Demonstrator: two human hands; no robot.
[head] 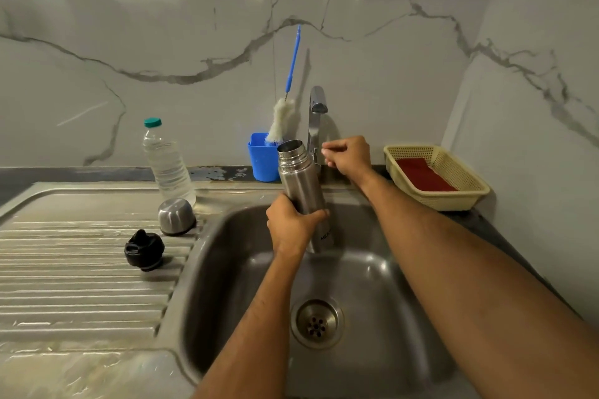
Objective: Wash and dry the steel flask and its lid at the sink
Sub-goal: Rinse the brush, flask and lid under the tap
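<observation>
Upright, flask (299,178) in left hand (290,225), over sink (227,269)

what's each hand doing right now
Left hand: grips the open steel flask over the sink.
Right hand: fingers curled at the chrome tap handle.

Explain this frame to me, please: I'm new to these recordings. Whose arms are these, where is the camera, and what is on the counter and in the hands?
There is no machine here: a person wears a wide-angle camera on the head, looking down at their own arms over a steel sink. The left hand grips an open steel flask above the basin. The right hand reaches to the tap's lever; no water shows. On the ribbed drainboard lie a steel cup lid and a black stopper, with a clear plastic bottle behind. A bottle brush stands in a blue cup; a yellow basket holds a red cloth.
</observation>
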